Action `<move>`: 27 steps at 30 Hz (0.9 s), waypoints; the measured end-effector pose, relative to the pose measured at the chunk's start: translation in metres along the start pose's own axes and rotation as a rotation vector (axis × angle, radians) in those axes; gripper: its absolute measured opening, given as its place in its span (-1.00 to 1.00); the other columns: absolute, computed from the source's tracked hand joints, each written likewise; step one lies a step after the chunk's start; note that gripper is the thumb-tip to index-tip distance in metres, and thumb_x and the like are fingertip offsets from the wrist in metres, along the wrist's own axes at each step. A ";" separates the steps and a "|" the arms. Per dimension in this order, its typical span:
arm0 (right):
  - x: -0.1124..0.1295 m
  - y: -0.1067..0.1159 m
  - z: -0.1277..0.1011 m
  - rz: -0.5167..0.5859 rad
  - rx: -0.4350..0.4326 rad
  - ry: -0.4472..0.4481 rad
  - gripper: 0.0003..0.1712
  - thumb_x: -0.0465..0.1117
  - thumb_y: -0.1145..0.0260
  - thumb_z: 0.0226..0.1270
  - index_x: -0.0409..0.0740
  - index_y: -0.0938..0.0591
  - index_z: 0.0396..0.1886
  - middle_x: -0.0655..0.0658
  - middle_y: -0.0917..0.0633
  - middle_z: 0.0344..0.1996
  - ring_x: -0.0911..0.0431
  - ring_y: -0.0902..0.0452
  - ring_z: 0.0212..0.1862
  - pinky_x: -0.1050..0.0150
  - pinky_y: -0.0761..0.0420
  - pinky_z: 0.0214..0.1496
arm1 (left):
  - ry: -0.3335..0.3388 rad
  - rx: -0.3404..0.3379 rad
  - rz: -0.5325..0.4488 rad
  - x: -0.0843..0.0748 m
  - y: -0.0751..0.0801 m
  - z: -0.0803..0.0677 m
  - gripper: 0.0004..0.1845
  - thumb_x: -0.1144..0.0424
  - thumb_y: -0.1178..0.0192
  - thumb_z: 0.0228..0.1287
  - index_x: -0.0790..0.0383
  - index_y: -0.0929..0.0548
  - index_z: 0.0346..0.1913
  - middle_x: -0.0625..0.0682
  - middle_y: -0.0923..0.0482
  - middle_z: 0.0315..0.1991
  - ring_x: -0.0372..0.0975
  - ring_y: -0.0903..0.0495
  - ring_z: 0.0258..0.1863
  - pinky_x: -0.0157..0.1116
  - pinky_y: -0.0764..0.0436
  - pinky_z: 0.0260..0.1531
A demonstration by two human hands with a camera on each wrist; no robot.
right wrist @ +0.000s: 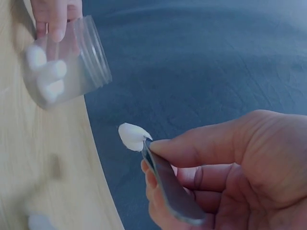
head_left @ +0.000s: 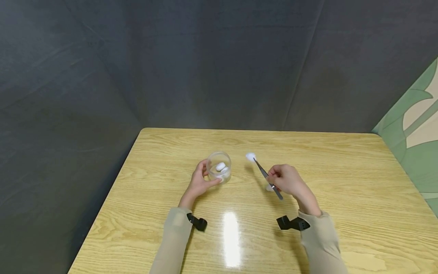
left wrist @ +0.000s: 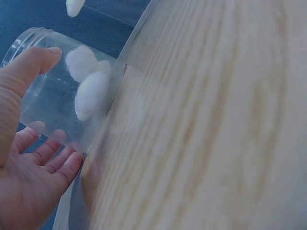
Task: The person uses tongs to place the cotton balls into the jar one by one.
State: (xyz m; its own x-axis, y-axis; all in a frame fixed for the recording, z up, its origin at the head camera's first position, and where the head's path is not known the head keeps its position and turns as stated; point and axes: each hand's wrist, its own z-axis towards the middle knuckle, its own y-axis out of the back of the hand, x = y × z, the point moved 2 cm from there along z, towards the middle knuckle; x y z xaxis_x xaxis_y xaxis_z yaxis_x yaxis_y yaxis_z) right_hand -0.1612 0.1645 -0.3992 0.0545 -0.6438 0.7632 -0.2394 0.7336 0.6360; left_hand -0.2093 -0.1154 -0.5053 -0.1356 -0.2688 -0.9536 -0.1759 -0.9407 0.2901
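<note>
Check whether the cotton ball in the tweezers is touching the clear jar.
Apart: the head view shows wooden tabletop between the cotton ball in the tweezers and the clear jar.

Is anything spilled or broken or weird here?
No, nothing stands out. The jar stands upright, looks whole and has cotton balls inside. The tweezers pinch another ball. One loose ball lies on the table by the right hand, but that doesn't look like a spill.
</note>
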 end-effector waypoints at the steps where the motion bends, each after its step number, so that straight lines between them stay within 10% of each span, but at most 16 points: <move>1: 0.002 0.000 0.000 0.003 -0.001 0.005 -0.90 -0.38 -0.21 0.24 -0.32 -0.56 -0.46 -0.05 -0.50 -0.64 0.16 -0.40 -0.66 0.31 -0.46 -0.62 | 0.001 0.000 0.002 0.000 0.000 0.000 -0.16 0.37 -0.43 -0.03 0.31 -0.21 0.33 0.22 -0.33 0.20 0.01 -0.37 0.16 -0.06 -0.39 0.17; 27: 0.040 -0.025 0.012 0.088 0.064 0.091 -0.90 -0.39 -0.21 0.24 -0.32 -0.57 -0.47 -0.06 -0.50 -0.63 0.18 -0.37 -0.66 0.33 -0.43 -0.64 | -0.018 0.001 -0.001 0.001 0.000 0.001 -0.17 0.39 -0.42 -0.02 0.36 -0.21 0.32 0.26 -0.34 0.18 0.03 -0.37 0.16 -0.06 -0.39 0.16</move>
State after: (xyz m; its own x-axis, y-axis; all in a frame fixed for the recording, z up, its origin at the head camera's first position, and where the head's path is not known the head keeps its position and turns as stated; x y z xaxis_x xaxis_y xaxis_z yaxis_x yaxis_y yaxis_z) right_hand -0.1649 0.1174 -0.3857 0.1180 -0.5532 0.8247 -0.3084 0.7690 0.5600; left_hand -0.2100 -0.1158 -0.5058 -0.1528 -0.2641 -0.9523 -0.1769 -0.9408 0.2893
